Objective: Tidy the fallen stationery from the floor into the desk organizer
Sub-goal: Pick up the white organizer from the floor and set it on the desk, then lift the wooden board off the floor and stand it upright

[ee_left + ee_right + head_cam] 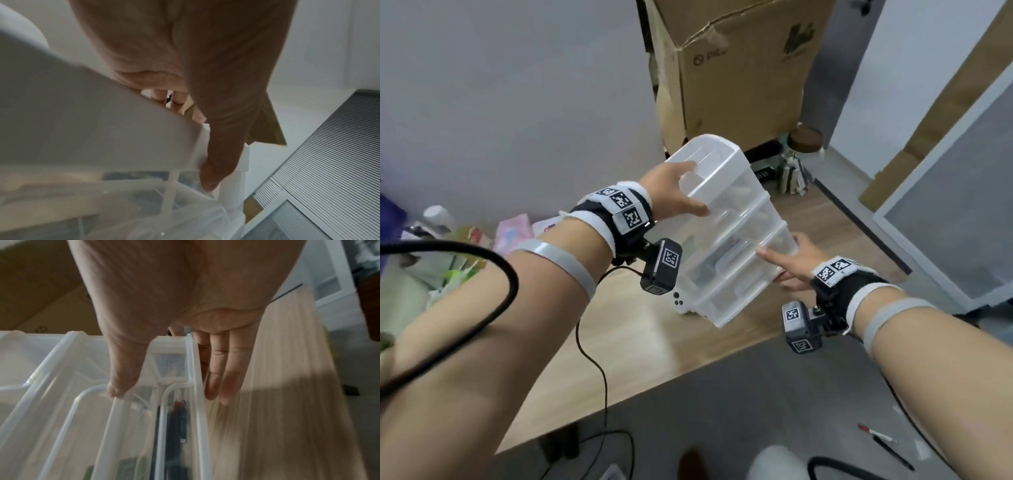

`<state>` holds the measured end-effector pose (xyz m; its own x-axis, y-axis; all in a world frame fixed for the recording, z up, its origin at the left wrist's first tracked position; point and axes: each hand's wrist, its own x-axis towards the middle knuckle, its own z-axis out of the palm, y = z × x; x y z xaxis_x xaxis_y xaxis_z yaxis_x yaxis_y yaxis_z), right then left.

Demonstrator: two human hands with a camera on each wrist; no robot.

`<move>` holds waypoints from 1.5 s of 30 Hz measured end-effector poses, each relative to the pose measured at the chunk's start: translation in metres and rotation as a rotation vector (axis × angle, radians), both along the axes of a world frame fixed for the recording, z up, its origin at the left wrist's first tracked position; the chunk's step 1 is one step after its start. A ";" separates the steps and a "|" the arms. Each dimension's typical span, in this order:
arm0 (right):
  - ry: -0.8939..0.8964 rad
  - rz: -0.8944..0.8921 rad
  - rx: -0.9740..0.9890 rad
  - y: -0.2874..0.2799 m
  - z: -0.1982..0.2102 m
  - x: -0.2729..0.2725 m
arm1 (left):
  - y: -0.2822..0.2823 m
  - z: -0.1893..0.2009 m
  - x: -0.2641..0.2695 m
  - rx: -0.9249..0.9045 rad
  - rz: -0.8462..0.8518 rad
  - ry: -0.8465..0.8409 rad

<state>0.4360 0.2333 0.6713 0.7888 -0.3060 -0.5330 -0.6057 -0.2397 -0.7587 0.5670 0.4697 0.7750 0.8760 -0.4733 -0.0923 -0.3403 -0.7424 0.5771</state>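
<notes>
A: Drawer organizer (729, 233) tilted above the desk (654, 342), gripped both ends: left hand (671, 195) far, right hand (791, 263) near.

B: Risky. Drawers w/ pens (176, 421) prob slide out if tipped further. Red pen (876, 435) still on floor, near right.

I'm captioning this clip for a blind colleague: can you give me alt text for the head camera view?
Both hands hold a clear plastic drawer organizer, tilted above a wooden desk: the left hand grips its top end, the right hand its lower end. Two pens lie on the grey floor at lower right, and a cardboard box stands behind.
</notes>
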 end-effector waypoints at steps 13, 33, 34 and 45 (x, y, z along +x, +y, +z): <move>0.004 0.403 0.031 0.065 -0.026 0.141 | 0.072 0.003 0.070 0.141 0.193 -0.144; -0.022 0.115 -0.150 0.170 -0.065 0.226 | 0.106 -0.129 0.185 0.209 0.055 -0.352; 0.039 0.174 -0.219 0.170 -0.072 0.220 | 0.105 -0.130 0.189 0.205 0.048 -0.363; 0.456 0.952 -0.587 0.211 -0.129 0.144 | 0.157 -0.159 0.125 0.054 -0.065 -0.640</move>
